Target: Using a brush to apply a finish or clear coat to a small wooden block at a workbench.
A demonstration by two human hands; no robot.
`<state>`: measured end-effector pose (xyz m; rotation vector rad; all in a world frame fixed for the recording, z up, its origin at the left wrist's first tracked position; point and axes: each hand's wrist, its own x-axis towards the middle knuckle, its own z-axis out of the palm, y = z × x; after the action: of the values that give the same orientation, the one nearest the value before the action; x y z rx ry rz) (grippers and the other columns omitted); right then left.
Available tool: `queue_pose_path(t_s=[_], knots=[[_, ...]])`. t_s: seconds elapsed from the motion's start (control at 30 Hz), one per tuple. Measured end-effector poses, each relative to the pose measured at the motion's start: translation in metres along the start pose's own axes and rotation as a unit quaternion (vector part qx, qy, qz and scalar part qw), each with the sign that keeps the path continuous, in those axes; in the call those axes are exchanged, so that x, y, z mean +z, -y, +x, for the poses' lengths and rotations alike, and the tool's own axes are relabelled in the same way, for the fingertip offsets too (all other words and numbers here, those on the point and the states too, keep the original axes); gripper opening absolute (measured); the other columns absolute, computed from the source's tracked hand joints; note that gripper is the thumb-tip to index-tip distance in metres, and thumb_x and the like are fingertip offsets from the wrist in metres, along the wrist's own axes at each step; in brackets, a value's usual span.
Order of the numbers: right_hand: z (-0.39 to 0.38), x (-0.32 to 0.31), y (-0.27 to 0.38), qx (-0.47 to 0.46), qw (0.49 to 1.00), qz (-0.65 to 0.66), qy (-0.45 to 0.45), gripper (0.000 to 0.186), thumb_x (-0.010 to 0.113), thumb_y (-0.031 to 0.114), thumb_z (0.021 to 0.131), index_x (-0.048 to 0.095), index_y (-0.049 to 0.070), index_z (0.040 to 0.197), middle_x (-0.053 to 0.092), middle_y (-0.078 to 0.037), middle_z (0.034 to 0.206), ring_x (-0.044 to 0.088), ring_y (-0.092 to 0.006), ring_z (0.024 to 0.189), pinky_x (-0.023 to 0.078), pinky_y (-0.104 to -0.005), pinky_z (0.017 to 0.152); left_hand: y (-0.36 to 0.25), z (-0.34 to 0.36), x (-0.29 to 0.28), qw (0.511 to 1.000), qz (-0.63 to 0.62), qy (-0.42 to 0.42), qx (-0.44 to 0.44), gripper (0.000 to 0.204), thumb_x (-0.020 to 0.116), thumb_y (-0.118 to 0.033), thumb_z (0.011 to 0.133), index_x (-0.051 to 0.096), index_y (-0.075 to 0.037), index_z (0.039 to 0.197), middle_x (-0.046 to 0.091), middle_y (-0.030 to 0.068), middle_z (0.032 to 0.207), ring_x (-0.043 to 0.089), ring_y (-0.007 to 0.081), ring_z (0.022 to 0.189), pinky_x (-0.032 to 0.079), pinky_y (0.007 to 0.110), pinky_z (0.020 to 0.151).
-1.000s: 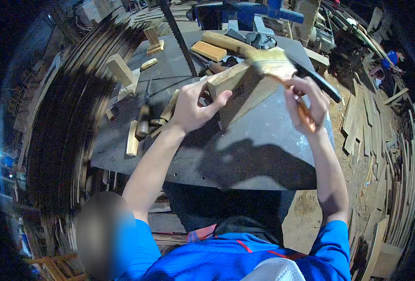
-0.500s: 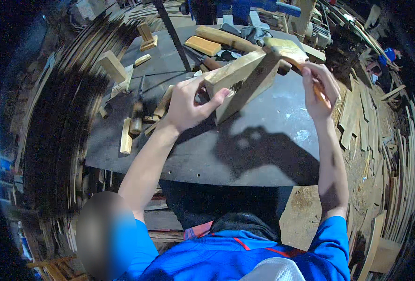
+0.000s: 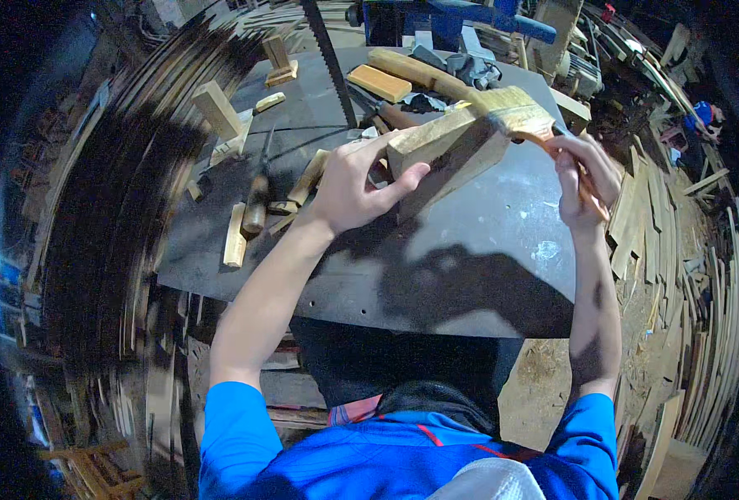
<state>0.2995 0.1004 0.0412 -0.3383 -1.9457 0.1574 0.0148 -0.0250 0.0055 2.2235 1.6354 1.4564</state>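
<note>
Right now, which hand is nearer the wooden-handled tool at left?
Left. The left hand, holding the block, is right of the tool; the right hand, holding the brush, is farther right.

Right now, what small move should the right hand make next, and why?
Probably a short, light stroke of the brush across the far end of the wooden block: its bristles appear to meet that end, the right hand grips the handle, and the left hand holds the near end.

Left fingers [image 3: 406, 181] holding wooden block [image 3: 433, 140], right fingers [image 3: 584, 155] gripping paintbrush [image 3: 515, 115], grey worktable [image 3: 344, 292] below
</note>
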Motion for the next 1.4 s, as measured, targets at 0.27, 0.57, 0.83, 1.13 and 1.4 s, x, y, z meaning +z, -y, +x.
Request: queue_pose_path(t_s=[0.27,0.57,0.83,1.13,1.4], knots=[[-0.002,0.025,0.044,-0.037,0.989,0.129,0.067,0.016,0.061,0.0,0.079,0.071,0.002,0.09,0.067,-0.01,0.075,0.062,-0.017,0.062,0.049,-0.0282,0.056,0.002,-0.004,-0.004,1.0,-0.021,0.007,0.007,0.048,0.076,-0.038,0.083,0.069,-0.002,0.113,0.072,0.0178,0.086,0.071,0.0282,0.07,0.055,0.036,0.062],[-0.005,-0.009,-0.013,0.046,0.999,0.029,-0.002,0.015,0.056,0.004,0.086,0.068,-0.003,0.089,0.064,-0.009,0.076,0.058,-0.0129,0.065,0.044,-0.0262,0.059,-0.007,0.002,-0.001,1.0,0.0,0.022,0.007,0.053,0.072,-0.043,0.086,0.068,-0.001,0.118,0.072,0.0189,0.089,0.071,0.0309,0.074,0.055,0.038,0.067],[0.0,0.013,0.013,-0.046,0.998,0.047,0.007,0.013,0.061,-0.003,0.077,0.069,-0.003,0.086,0.061,-0.009,0.069,0.057,-0.0172,0.059,0.045,-0.0284,0.055,0.003,0.0,0.0,0.998,-0.002,-0.001,0.062,0.041,0.075,-0.032,0.086,0.068,-0.001,0.111,0.071,0.0168,0.089,0.07,0.0285,0.076,0.055,0.037,0.069],[-0.01,0.033,0.037,-0.065,0.989,0.123,0.054,0.015,0.063,-0.007,0.076,0.07,-0.001,0.088,0.061,-0.008,0.069,0.058,-0.018,0.059,0.044,-0.0288,0.053,0.014,-0.005,-0.006,1.0,0.004,0.014,0.021,0.056,0.076,-0.034,0.08,0.064,-0.005,0.127,0.072,0.0204,0.105,0.07,0.0365,0.094,0.055,0.043,0.083],[-0.014,0.01,-0.021,0.15,0.986,0.015,-0.064,0.014,0.065,0.011,0.097,0.069,-0.001,0.091,0.057,-0.003,0.07,0.05,-0.0077,0.063,0.039,-0.0239,0.057,0.001,-0.004,-0.004,0.999,0.03,0.011,0.018,0.061,0.074,-0.047,0.084,0.067,0.0,0.121,0.07,0.021,0.084,0.069,0.0329,0.075,0.053,0.041,0.071]])
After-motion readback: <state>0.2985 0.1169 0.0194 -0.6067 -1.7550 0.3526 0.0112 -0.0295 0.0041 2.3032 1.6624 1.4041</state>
